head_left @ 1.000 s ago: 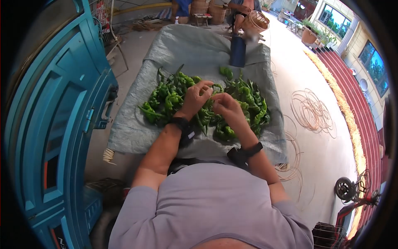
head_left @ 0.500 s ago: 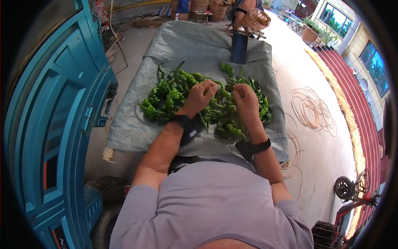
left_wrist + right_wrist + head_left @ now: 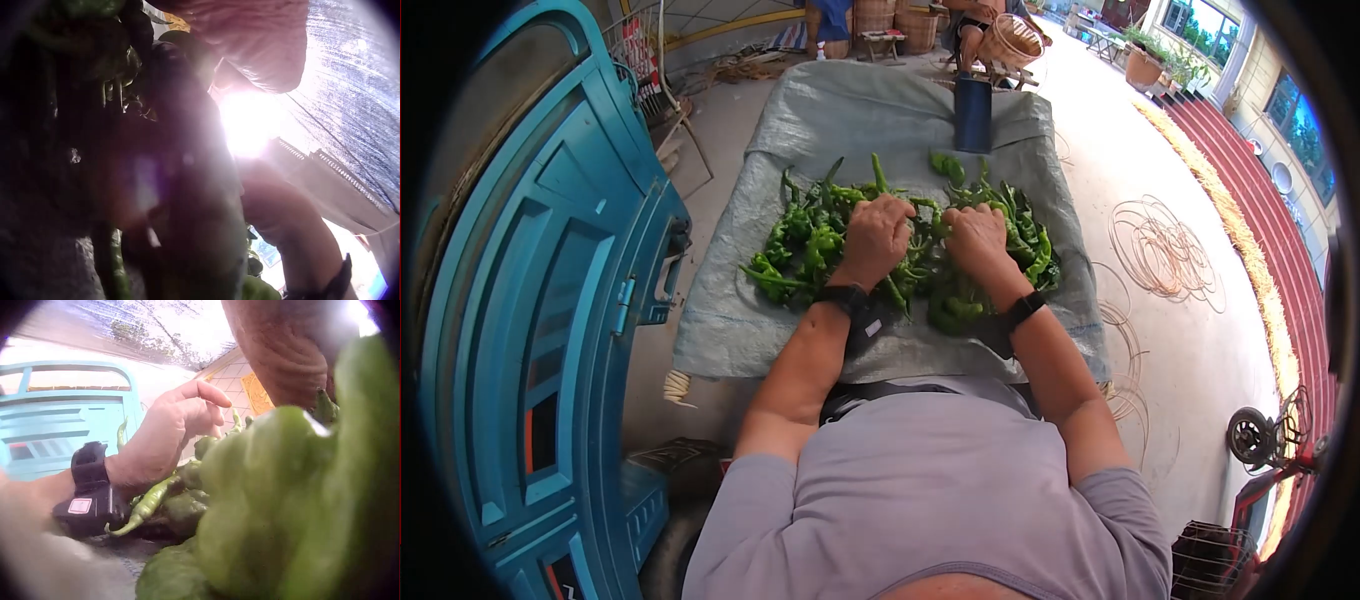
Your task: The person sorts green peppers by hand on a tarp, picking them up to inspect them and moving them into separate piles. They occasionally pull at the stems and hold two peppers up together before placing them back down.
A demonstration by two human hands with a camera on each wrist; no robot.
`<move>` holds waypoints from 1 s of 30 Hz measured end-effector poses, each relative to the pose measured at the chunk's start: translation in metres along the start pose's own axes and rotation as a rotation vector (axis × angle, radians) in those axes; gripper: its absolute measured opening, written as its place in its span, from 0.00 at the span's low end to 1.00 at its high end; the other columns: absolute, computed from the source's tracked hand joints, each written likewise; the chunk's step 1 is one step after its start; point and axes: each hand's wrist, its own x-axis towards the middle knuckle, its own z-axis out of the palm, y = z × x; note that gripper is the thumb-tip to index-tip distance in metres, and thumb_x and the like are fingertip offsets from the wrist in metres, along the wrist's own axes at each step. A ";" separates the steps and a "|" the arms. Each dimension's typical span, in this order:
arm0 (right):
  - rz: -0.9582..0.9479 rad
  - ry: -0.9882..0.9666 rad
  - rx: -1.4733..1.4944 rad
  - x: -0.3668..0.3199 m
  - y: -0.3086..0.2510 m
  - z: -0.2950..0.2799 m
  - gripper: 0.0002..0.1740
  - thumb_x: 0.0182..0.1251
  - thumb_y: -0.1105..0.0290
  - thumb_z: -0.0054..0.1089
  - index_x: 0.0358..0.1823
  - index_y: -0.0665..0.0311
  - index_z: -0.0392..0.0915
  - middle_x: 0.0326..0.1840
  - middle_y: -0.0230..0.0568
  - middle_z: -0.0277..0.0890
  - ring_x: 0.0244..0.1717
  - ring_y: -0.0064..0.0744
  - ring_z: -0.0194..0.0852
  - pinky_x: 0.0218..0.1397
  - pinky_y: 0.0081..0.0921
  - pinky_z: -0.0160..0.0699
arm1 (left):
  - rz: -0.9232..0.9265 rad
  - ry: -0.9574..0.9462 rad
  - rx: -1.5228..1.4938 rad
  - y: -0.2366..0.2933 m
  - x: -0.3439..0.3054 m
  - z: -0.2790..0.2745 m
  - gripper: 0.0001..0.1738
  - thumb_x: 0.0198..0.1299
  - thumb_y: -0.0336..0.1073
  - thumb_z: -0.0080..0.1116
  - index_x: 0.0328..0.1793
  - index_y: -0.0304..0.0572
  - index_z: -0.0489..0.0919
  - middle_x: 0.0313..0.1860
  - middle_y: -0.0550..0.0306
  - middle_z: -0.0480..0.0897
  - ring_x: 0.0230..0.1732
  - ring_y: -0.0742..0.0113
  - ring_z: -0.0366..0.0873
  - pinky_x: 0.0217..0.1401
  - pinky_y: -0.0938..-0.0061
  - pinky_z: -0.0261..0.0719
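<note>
A heap of green peppers lies on a grey woven sheet in the head view. Over its middle is the left hand, knuckles up, with bent fingers. One pepper points upward just beyond it. To the right, the right hand reaches down with curled fingers, fingertips among the peppers and hidden there; I cannot tell what they grip. The right wrist view shows the left hand from the side, index fingertip close to a pepper tip. A large blurred pepper fills that view's foreground. Glare washes out the left wrist view.
A blue door-like panel stands close on the left. A dark blue flat object lies at the sheet's far edge. Beyond it, a seated person holds a wicker basket. Coiled cane strips lie on the floor to the right.
The hands, close together at first, have moved apart; the right hand went right, then down into the peppers. The upright pepper beyond the left hand has newly appeared.
</note>
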 end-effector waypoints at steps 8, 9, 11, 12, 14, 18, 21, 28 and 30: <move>0.088 0.381 0.720 -0.015 -0.002 -0.026 0.23 0.54 0.71 0.68 0.54 0.55 0.77 0.39 0.36 0.78 0.41 0.36 0.78 0.49 0.34 0.75 | -0.153 -0.031 -0.120 0.009 0.001 -0.005 0.15 0.57 0.30 0.57 0.52 0.45 0.76 0.28 0.60 0.78 0.34 0.57 0.79 0.48 0.63 0.72; 0.127 0.363 0.957 -0.015 -0.004 -0.023 0.21 0.59 0.74 0.67 0.55 0.60 0.76 0.41 0.35 0.78 0.40 0.29 0.79 0.45 0.30 0.79 | -0.157 -0.042 -0.126 0.009 0.001 -0.005 0.17 0.59 0.32 0.56 0.55 0.45 0.75 0.29 0.59 0.79 0.34 0.57 0.79 0.49 0.63 0.72; 0.128 0.298 1.297 -0.020 -0.009 -0.024 0.18 0.64 0.74 0.64 0.56 0.62 0.75 0.41 0.33 0.78 0.42 0.25 0.78 0.47 0.27 0.78 | -0.164 -0.060 -0.136 0.008 0.000 -0.007 0.20 0.63 0.34 0.55 0.62 0.45 0.74 0.30 0.59 0.80 0.34 0.57 0.79 0.50 0.64 0.71; 0.126 0.261 1.468 -0.022 -0.012 -0.024 0.17 0.67 0.74 0.62 0.56 0.63 0.75 0.42 0.32 0.78 0.43 0.23 0.78 0.48 0.25 0.77 | -0.174 -0.047 -0.191 0.010 0.001 -0.008 0.22 0.64 0.36 0.54 0.64 0.46 0.73 0.31 0.58 0.81 0.35 0.57 0.79 0.51 0.64 0.71; 0.179 0.151 1.653 -0.023 -0.020 -0.018 0.16 0.71 0.71 0.57 0.58 0.65 0.74 0.43 0.31 0.77 0.42 0.20 0.75 0.46 0.22 0.76 | -0.197 -0.023 -0.299 0.016 0.004 -0.009 0.25 0.67 0.39 0.53 0.70 0.46 0.71 0.34 0.56 0.82 0.36 0.56 0.80 0.52 0.64 0.71; 0.314 -0.061 1.536 -0.030 -0.031 -0.021 0.17 0.77 0.63 0.50 0.60 0.64 0.73 0.42 0.30 0.75 0.40 0.19 0.71 0.43 0.19 0.72 | -0.087 -0.116 -0.303 0.006 0.003 -0.002 0.28 0.68 0.42 0.51 0.74 0.46 0.67 0.36 0.53 0.83 0.39 0.54 0.81 0.52 0.62 0.71; 0.261 -0.088 1.513 -0.036 -0.039 -0.021 0.21 0.78 0.57 0.47 0.59 0.65 0.73 0.41 0.31 0.74 0.40 0.21 0.69 0.44 0.22 0.70 | -0.152 -0.125 -0.341 0.011 0.003 -0.004 0.28 0.68 0.44 0.51 0.72 0.45 0.68 0.35 0.49 0.83 0.40 0.50 0.81 0.51 0.60 0.72; 0.090 -0.348 1.478 -0.043 -0.034 -0.021 0.46 0.67 0.58 0.65 0.79 0.65 0.48 0.62 0.56 0.72 0.61 0.37 0.72 0.63 0.30 0.70 | -0.330 -0.128 -0.378 0.004 0.001 0.002 0.29 0.65 0.47 0.57 0.68 0.45 0.70 0.31 0.44 0.81 0.36 0.44 0.80 0.45 0.56 0.77; 0.002 -0.343 1.306 -0.047 -0.032 -0.021 0.50 0.65 0.62 0.68 0.80 0.63 0.44 0.63 0.61 0.72 0.62 0.39 0.72 0.63 0.30 0.70 | -0.407 -0.061 -0.435 0.003 -0.001 0.002 0.25 0.63 0.42 0.59 0.66 0.44 0.72 0.30 0.49 0.82 0.31 0.56 0.81 0.39 0.63 0.78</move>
